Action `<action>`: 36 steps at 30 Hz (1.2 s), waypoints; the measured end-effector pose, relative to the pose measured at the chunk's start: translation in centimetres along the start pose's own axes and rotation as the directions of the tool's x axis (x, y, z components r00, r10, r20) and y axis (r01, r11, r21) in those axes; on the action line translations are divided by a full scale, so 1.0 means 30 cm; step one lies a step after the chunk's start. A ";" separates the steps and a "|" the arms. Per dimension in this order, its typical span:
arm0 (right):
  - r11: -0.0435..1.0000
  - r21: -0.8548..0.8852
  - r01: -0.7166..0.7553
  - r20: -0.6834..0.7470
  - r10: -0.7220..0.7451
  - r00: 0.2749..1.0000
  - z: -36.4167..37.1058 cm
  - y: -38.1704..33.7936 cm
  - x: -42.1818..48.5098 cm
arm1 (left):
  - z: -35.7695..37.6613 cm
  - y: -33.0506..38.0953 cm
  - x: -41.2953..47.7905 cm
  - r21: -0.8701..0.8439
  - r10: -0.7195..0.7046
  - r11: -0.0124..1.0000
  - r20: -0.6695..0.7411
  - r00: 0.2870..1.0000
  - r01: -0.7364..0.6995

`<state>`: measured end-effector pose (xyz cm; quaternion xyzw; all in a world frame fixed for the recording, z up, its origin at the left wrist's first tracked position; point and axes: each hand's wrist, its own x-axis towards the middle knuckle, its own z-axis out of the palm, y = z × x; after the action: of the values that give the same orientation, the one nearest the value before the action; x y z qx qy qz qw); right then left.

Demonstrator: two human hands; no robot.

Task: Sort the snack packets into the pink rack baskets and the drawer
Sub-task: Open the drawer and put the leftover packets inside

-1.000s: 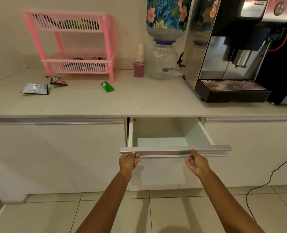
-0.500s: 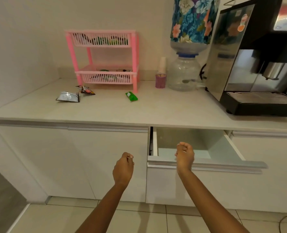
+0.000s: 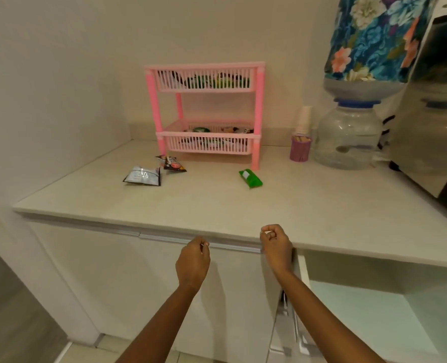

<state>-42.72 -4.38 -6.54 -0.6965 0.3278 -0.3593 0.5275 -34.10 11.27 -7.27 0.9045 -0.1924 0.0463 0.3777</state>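
A pink two-tier rack (image 3: pixel 259 113) stands at the back of the counter, with packets in both baskets. Three loose packets lie in front of it: a silver one (image 3: pixel 143 176), a dark brown one (image 3: pixel 173 164) and a green one (image 3: pixel 250 178). The white drawer (image 3: pixel 379 307) is pulled open at the lower right, its inside bare. My left hand (image 3: pixel 193 263) and my right hand (image 3: pixel 275 244) hover by the counter's front edge, both loosely curled with nothing in them.
A water dispenser (image 3: pixel 348 137) with a floral cover stands at the back right beside a purple cup (image 3: pixel 300 150) and stacked paper cups (image 3: pixel 304 119). A steel coffee machine (image 3: pixel 432 127) fills the right edge. The wall closes off the left.
Both hands let go of the drawer handle and rose toward the counter edge, fingers curled. My view shifted left and closer to the rack; the drawer stays open.
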 end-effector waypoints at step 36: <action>0.814 -0.487 0.317 0.400 -0.114 0.909 1.192 -0.183 0.726 | -0.192 -0.467 1.366 0.663 0.274 0.498 0.491 0.827 -0.559</action>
<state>-0.56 -3.49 -4.47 -0.9027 0.2334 -0.1794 0.3138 9.40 11.47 -3.11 0.8943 -0.4264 0.0687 -0.1170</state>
